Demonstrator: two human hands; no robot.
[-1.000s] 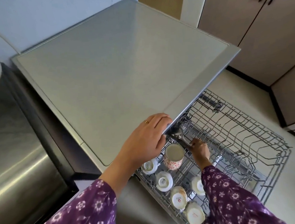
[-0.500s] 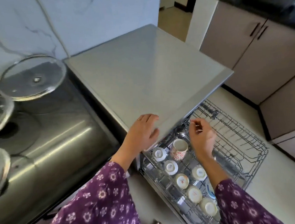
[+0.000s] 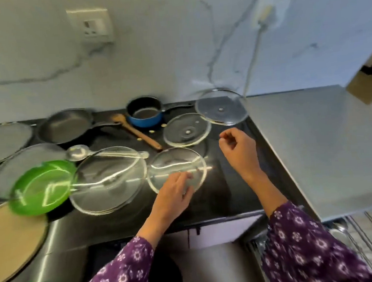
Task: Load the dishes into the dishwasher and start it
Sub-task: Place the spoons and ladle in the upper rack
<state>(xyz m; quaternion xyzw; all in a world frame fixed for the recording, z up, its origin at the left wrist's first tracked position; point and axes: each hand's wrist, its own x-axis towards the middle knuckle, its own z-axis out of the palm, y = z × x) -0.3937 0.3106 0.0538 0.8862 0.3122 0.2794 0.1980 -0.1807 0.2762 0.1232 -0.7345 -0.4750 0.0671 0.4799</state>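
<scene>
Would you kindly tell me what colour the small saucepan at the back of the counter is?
The small saucepan is blue outside, black inside; head view.

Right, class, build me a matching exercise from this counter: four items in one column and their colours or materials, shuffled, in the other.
Items:
1. saucepan
2. spatula
3. plate
4. ladle

Colour or material:
a. bright green
b. brown wood
c. blue outside, dark inside
d. shiny metal

Pairs: 1-c, 2-b, 3-a, 4-d
</scene>
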